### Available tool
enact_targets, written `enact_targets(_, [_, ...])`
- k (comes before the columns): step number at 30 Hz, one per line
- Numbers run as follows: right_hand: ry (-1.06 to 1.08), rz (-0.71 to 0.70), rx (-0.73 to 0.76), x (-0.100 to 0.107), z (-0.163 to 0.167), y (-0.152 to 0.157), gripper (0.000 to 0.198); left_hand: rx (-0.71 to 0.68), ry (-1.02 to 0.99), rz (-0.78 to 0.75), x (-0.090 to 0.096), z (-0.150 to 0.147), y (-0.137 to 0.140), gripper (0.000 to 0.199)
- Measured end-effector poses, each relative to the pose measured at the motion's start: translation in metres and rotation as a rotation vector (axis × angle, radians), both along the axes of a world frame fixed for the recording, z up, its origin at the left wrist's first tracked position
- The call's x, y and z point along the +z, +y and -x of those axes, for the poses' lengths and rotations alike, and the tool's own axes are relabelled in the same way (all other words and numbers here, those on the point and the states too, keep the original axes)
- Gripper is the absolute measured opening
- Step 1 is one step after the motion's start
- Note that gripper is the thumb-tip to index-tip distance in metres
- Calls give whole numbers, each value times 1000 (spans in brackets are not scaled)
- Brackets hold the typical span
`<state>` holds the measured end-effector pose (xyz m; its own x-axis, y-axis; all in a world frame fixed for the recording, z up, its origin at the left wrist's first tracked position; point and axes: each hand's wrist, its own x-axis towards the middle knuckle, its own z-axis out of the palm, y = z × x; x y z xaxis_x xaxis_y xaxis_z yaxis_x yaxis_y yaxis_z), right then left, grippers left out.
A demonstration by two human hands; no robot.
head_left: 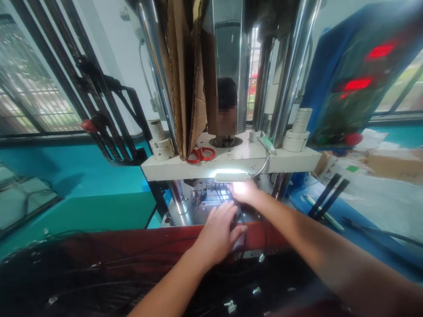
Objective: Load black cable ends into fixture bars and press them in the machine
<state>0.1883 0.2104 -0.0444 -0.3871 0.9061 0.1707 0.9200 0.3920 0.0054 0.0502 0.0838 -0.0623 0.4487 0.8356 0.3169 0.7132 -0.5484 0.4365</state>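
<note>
My left hand (218, 231) reaches over the red front edge of the machine. Its fingers lie stretched toward the metal mould (214, 197), with the thumb apart. A thin black cable (243, 215) runs close beside this hand; whether the palm rests on anything is hidden. Beneath the lit lamp (232, 177), my right hand (245, 191) is at the right side of the mould, fingers drawn together. Glare washes out its fingertips, and what is between them cannot be made out. Several dark cable strands cross the bright face of the mould.
A white press plate (231, 160) hangs low over both hands, between steel columns. Red-handled scissors (201, 155) and cardboard (187, 88) are on it. Right, a blue table (360, 246) bears tools and white bags. Black cables with metal connectors (230, 305) lie in front.
</note>
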Motion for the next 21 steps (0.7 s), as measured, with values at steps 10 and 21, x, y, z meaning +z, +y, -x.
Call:
enact_targets(10, [36, 53, 52, -3, 7, 5, 26, 78, -4, -34, 1, 2, 2, 36])
enact_targets(21, [61, 85, 61, 3, 27, -4, 32, 91, -45, -42, 1, 5, 2, 30])
